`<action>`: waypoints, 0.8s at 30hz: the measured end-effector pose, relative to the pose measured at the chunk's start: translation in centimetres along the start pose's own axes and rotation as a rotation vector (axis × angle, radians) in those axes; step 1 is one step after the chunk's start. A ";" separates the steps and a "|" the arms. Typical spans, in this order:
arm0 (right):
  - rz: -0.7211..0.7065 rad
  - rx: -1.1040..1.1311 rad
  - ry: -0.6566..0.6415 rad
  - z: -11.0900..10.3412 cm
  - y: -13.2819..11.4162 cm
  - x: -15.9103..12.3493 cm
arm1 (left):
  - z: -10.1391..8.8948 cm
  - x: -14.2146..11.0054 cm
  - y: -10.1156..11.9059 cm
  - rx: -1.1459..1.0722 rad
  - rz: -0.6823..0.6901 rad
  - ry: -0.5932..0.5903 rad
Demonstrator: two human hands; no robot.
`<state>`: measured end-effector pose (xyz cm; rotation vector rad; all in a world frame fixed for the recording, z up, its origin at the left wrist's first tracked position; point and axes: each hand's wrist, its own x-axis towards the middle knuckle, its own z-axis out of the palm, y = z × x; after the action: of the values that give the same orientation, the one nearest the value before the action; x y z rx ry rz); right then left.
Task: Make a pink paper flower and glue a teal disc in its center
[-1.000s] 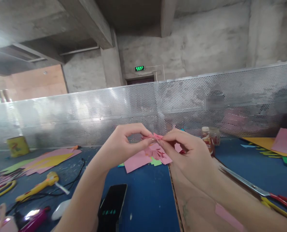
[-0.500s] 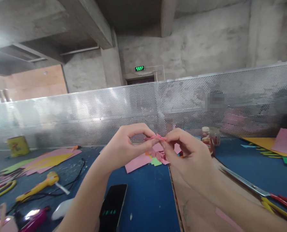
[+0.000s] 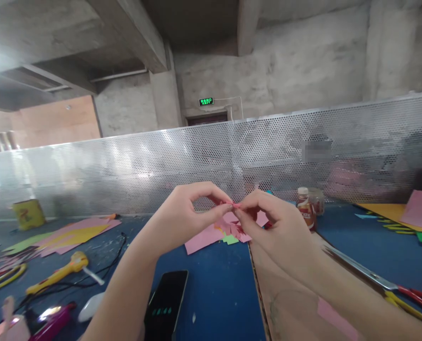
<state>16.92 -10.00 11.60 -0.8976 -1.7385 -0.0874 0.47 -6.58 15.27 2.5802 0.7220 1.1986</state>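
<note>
My left hand [image 3: 186,213] and my right hand [image 3: 275,227] meet in front of me above the blue table [image 3: 214,289]. Both pinch a small folded pink paper piece [image 3: 235,205] between thumb and forefinger, so that only a sliver of it shows. Below and behind the hands lie pink and green paper cut-outs [image 3: 211,235] on the table. A cardboard sheet [image 3: 285,303] lies under my right forearm.
A black phone [image 3: 166,300] lies near my left forearm. A yellow glue gun [image 3: 60,272] with a black cord, scissors [image 3: 391,286], a small bottle [image 3: 305,213], a yellow tin [image 3: 28,214] and coloured paper sheets [image 3: 69,234] lie around. A perforated metal screen [image 3: 126,166] bounds the far edge.
The fingertips of both hands have drawn closer together, squeezing the pink piece so less of it shows. The hands have otherwise stayed in place.
</note>
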 end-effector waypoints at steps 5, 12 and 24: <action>-0.003 -0.043 -0.054 -0.5 0.0 0.3 | 0.0 0.1 -0.4 -0.010 -0.019 -0.017; 0.003 -0.036 -0.083 -0.6 -0.2 0.1 | 0.0 0.1 -0.4 -0.049 -0.017 -0.039; 0.098 -0.031 -0.015 -0.1 0.2 0.1 | 0.4 0.6 -1.4 -0.302 -0.070 0.157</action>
<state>17.08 -9.89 11.62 -1.0071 -1.7081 -0.0432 0.59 -5.09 14.86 2.2185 0.6013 1.3820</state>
